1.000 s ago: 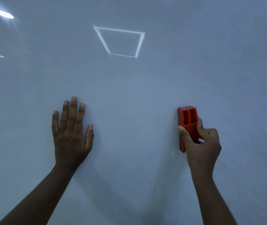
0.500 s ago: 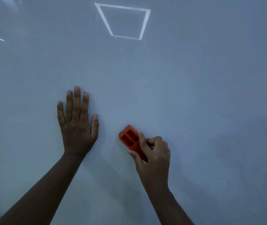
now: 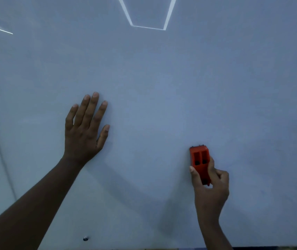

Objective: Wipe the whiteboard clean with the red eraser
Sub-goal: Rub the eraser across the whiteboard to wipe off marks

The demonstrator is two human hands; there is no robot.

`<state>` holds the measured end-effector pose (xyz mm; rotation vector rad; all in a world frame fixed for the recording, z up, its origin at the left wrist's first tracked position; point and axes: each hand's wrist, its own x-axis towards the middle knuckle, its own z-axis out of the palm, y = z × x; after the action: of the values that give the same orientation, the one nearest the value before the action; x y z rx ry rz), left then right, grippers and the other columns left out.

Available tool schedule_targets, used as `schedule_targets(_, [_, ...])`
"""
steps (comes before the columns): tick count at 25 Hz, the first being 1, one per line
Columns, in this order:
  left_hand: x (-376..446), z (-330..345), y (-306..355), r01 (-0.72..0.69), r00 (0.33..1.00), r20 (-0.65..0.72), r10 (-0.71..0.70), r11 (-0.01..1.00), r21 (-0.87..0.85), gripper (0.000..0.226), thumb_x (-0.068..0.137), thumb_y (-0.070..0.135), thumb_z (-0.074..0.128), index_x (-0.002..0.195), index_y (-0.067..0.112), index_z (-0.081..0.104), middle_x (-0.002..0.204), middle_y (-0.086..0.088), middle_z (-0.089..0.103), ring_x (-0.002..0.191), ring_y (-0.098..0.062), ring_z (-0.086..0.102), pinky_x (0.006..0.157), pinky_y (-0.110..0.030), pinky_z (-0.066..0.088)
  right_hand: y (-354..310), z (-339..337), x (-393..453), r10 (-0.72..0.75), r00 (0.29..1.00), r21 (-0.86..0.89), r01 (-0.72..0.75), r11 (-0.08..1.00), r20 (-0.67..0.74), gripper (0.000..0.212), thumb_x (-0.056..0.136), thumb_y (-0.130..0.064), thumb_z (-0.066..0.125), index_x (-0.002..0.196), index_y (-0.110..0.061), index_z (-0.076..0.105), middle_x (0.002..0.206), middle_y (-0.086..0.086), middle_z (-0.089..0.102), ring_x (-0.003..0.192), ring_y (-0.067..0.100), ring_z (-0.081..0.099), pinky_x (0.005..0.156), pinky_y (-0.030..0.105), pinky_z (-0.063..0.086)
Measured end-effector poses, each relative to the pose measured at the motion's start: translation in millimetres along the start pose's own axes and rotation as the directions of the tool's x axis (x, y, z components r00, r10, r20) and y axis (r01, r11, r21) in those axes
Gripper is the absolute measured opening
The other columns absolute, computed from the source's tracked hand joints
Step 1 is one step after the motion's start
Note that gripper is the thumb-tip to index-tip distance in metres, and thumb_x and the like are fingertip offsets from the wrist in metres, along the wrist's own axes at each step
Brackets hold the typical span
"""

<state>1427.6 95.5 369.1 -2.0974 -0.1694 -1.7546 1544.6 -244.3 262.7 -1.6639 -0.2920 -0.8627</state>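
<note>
No readable text, labels, brands or numbers appear anywhere on the pale, glossy whiteboard point(image 3: 162, 87).

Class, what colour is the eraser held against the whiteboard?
Red-orange, with two dark slots in its back. The eraser shows best in the head view, the only one.

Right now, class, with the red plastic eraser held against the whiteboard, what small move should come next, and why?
Probably slide the red plastic eraser sideways across the glossy whiteboard for another stroke. The right hand grips it flat against the board, the left hand braces open-palmed, and faint smudges seem to remain to its right.
</note>
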Motion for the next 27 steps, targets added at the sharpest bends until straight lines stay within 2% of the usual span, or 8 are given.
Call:
schedule_targets(2, [-6.3,3.3,2.2,0.033,0.999,-0.005,-0.033,0.999,-0.014,0.061,0.111,0.035,0.041,0.167,0.014,0.029,0.174,-0.013,0.024,0.163,-0.028,0.019,0.130,-0.050,0.019,-5.4,14.0,-21.1,-0.005,1.000,0.015,0.005,1.000,0.007,0.066,0.079,-0.039,0.079,0.139,-0.016,0.067,0.098,0.002,0.049,0.088,0.025,0.057,0.077,0.053,0.059])
schedule_targets(10, [-12.3,6.5,0.2,0.030,0.999,-0.012,-0.030,0.998,-0.060,0.061,0.110,0.033,0.042,0.166,0.013,0.030,0.173,-0.014,0.025,0.163,-0.029,0.019,0.130,-0.053,0.019,-109.4,95.0,-44.6,-0.298,0.949,-0.039,0.303,0.952,0.103,0.064,0.083,-0.042,0.086,0.141,-0.022,0.066,0.101,0.002,0.053,0.090,0.021,0.051,0.075,0.042,0.051])
schedule_targets(13, [-13.6,6.5,-0.9,0.027,1.000,-0.014,-0.028,0.998,-0.060,0.061,0.110,0.033,0.042,0.167,0.012,0.030,0.173,-0.014,0.024,0.162,-0.030,0.021,0.131,-0.052,0.018,-107.4,103.3,-61.6,-0.436,0.874,-0.166,0.473,0.865,0.216,0.063,0.086,-0.046,0.081,0.143,-0.026,0.063,0.103,0.005,0.055,0.090,0.022,0.052,0.075,0.037,0.045])
schedule_targets(16, [-18.3,6.4,0.8,0.035,0.999,-0.016,-0.036,0.997,-0.063,0.061,0.110,0.031,0.042,0.166,0.012,0.031,0.173,-0.014,0.024,0.162,-0.031,0.020,0.131,-0.053,0.017,-66.5,88.7,-87.3,-0.505,0.778,-0.203,0.599,0.775,0.373,0.061,0.086,-0.051,0.076,0.141,-0.034,0.059,0.103,0.004,0.057,0.088,0.027,0.056,0.071,0.041,0.046])
schedule_targets(18, [-28.6,7.5,5.5,0.064,0.998,-0.007,-0.064,0.996,-0.069,0.061,0.110,0.029,0.041,0.167,0.012,0.029,0.174,-0.014,0.022,0.163,-0.031,0.018,0.131,-0.054,0.015,-45.7,75.6,-90.0,-0.463,0.794,-0.180,0.560,0.809,0.393,0.061,0.082,-0.050,0.079,0.138,-0.036,0.061,0.103,0.002,0.056,0.088,0.027,0.057,0.070,0.045,0.049])
schedule_targets(21, [-52.2,11.6,17.1,0.128,0.992,0.004,-0.128,0.989,-0.077,0.062,0.110,0.029,0.039,0.168,0.012,0.025,0.175,-0.011,0.016,0.164,-0.030,0.015,0.131,-0.055,0.012,-40.2,57.7,-63.5,-0.258,0.941,-0.100,0.285,0.953,0.221,0.064,0.078,-0.043,0.087,0.138,-0.032,0.067,0.100,-0.003,0.052,0.089,0.025,0.057,0.073,0.045,0.055])
schedule_targets(23, [-66.7,13.5,23.1,0.156,0.988,0.008,-0.156,0.984,-0.084,0.062,0.110,0.030,0.039,0.168,0.011,0.024,0.176,-0.010,0.013,0.164,-0.030,0.012,0.131,-0.055,0.012,-36.0,40.9,-37.3,-0.108,0.987,-0.016,0.111,0.994,0.120,0.071,0.076,-0.045,0.085,0.142,-0.030,0.061,0.100,-0.003,0.050,0.089,0.019,0.057,0.076,0.035,0.056])
schedule_targets(27, [-93.6,17.5,30.3,0.183,0.983,0.029,-0.182,0.980,-0.077,0.064,0.109,0.032,0.040,0.168,0.010,0.024,0.177,-0.009,0.009,0.165,-0.029,0.008,0.132,-0.055,0.009,-1.8,6.3,-20.3,0.081,0.996,0.044,-0.083,0.996,0.043,0.071,0.081,-0.042,0.082,0.146,-0.024,0.059,0.107,0.000,0.054,0.091,0.000,0.061,0.075,0.017,0.055])
